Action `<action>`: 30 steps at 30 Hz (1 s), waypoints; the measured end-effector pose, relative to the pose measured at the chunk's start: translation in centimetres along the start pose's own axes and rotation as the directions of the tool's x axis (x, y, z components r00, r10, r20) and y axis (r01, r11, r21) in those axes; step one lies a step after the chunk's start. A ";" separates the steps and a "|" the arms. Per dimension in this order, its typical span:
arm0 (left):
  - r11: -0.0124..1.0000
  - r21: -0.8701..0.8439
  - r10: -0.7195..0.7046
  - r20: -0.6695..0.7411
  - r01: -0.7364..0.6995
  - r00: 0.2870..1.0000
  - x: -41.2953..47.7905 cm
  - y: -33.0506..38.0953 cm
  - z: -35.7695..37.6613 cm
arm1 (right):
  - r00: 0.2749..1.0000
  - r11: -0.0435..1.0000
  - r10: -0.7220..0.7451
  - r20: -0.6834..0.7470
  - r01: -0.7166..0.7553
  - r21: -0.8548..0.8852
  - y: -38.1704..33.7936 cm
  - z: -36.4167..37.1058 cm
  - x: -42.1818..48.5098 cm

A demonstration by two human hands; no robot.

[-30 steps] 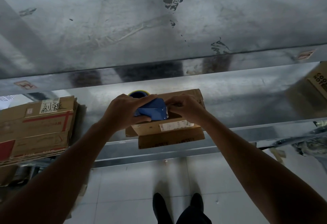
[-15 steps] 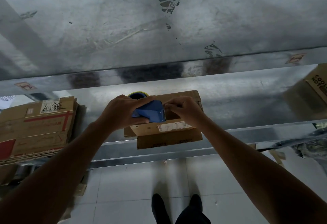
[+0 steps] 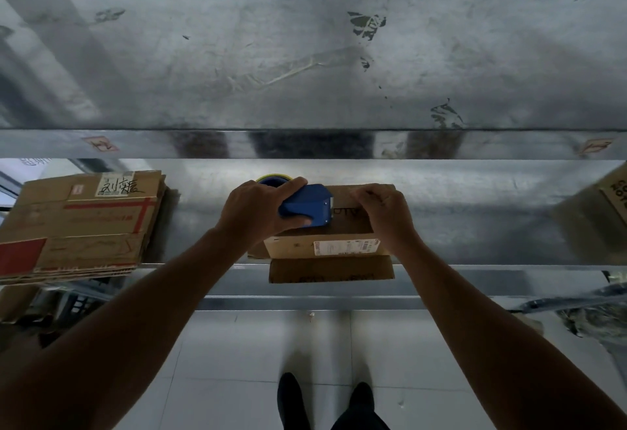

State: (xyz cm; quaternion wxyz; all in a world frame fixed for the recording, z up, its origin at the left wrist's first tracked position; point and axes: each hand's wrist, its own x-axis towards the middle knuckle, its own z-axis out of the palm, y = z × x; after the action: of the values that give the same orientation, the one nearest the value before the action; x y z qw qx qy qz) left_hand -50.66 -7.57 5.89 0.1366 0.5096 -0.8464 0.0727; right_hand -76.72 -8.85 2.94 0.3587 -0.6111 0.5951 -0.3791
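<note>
A small brown cardboard box (image 3: 324, 246) with a white label on its near side sits at the front of a metal shelf (image 3: 475, 212). My left hand (image 3: 258, 209) grips a blue tape dispenser (image 3: 307, 205) with a yellow-rimmed roll, held against the box's top left. My right hand (image 3: 383, 212) rests on the top of the box at its right, fingers curled over the far edge. The box's near flap hangs over the shelf edge.
A stack of flattened cardboard boxes (image 3: 81, 222) lies at the left of the shelf. Another box (image 3: 604, 205) stands at the far right. A second metal shelf (image 3: 305, 56) lies above. Below are a tiled floor (image 3: 237, 361) and my shoes (image 3: 291, 399).
The dispenser has shifted slightly left on the box top, away from my right hand, which now rests further right. More of the box top shows between the hands.
</note>
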 end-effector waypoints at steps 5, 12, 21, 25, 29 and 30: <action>1.000 0.003 -0.031 0.030 0.031 0.999 0.2 0.1 0.1 | 0.981 0.994 0.100 -0.164 -0.091 0.061 0.6 -1.7 -0.3; 0.999 0.037 -0.008 0.058 0.006 0.998 0.6 0.5 -0.4 | 0.948 0.945 0.300 -0.106 -0.280 0.172 2.4 -5.5 -0.8; 0.998 0.060 -0.029 0.095 0.024 0.995 0.7 0.8 -0.6 | 0.900 0.901 0.420 -0.114 -0.399 0.169 2.3 -5.3 0.3; 0.998 0.060 -0.032 0.093 0.026 0.995 0.5 1.1 -0.8 | 0.923 0.932 0.358 -0.138 -0.362 -0.004 2.4 -5.4 0.7; 0.998 0.063 -0.022 0.094 0.016 0.995 0.6 1.3 -0.9 | 0.921 0.923 0.356 -0.160 -0.373 -0.097 2.5 -5.5 0.9; 0.998 0.065 -0.026 0.095 0.020 0.995 0.7 1.3 -1.0 | 0.916 0.918 0.367 -0.161 -0.385 -0.098 2.7 -5.5 0.8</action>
State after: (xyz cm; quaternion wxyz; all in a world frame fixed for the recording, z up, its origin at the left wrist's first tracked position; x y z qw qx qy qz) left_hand -51.93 -7.26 7.04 0.0800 0.5264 -0.8433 0.0736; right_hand -82.84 -9.63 3.11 0.3430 -0.4788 0.7481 -0.3058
